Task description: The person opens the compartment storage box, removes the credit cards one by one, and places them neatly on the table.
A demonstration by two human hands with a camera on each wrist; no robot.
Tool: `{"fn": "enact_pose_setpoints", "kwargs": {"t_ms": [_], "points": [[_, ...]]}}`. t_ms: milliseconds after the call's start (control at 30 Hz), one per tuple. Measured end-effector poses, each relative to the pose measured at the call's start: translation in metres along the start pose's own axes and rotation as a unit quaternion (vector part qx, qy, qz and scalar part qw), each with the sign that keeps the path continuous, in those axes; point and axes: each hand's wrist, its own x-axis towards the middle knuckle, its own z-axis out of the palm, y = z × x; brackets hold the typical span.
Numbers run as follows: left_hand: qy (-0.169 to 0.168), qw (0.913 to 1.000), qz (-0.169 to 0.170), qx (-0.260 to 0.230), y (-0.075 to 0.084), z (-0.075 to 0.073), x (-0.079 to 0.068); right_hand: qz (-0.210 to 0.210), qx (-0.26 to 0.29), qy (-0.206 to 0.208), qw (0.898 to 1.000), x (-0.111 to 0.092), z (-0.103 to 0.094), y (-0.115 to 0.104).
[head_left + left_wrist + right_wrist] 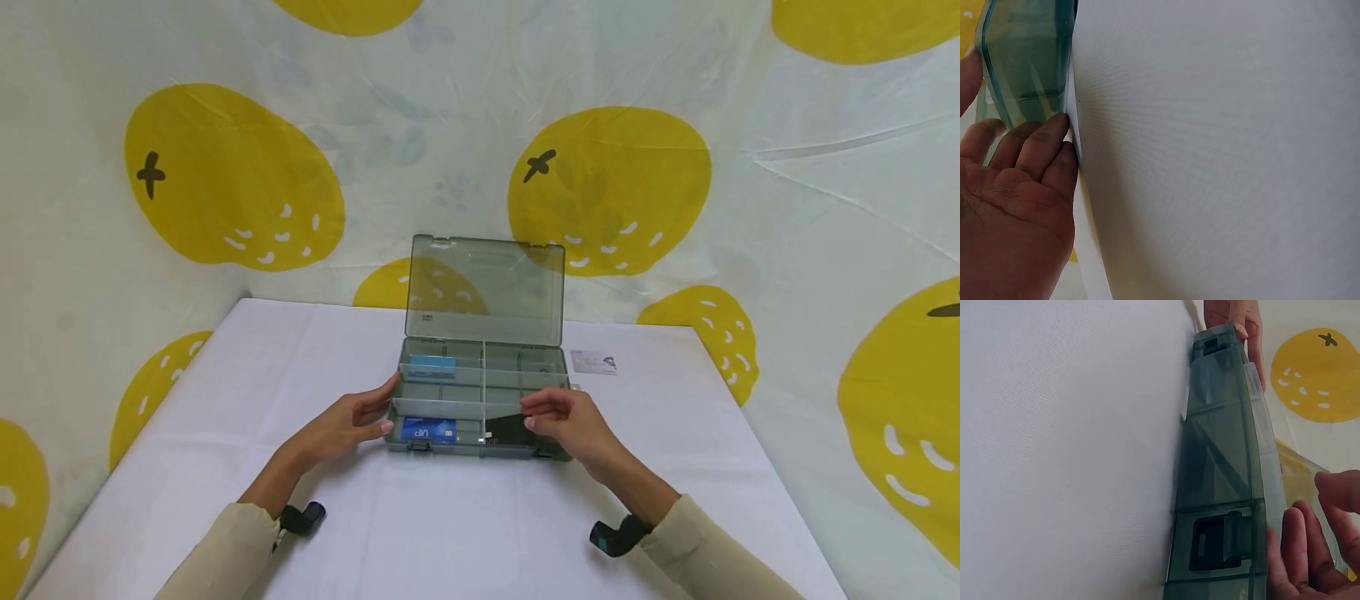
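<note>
Between the two hands sits a see-through grey box, its lid raised beyond the fingers. The left hand grips the box's left end, thumb at the near corner. Just inside that grip, a blue card (marked VIP) lies in the front left compartment; a light-blue card sits farther back. By the right thumb, a black card is in the front right compartment; the right hand is loosely bent, thumb and fingers apart, holding nothing visible. Beyond it, a pale card lies on the white table.
</note>
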Motion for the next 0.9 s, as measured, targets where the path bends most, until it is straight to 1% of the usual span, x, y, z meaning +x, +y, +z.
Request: {"fn": "enact_pose_setpoints", "kwargs": {"t_ms": [167, 333, 467, 633, 900], "points": [[0.001, 1.0, 0.0, -0.001, 0.0, 0.0, 0.001, 0.007, 0.012, 0.031, 0.999, -0.004, 0.003, 0.0], [-0.001, 1.0, -0.002, -0.003, 0.0, 0.0, 0.001, 0.009, 0.004, 0.063, 0.998, -0.006, 0.008, 0.002], [0.0, 1.0, -0.001, -0.002, 0.002, 0.0, 0.0, 0.009, 0.01, 0.081, 0.997, -0.008, 0.01, 0.001], [0.001, 1.0, -0.002, -0.003, 0.004, 0.0, -0.002, 0.007, 0.021, 0.086, 0.996, -0.007, 0.012, 0.002], [-0.002, 0.9999, -0.004, -0.012, 0.003, 0.0, -0.001, 0.019, 0.021, 0.072, 0.997, -0.007, 0.016, 0.005]]}}
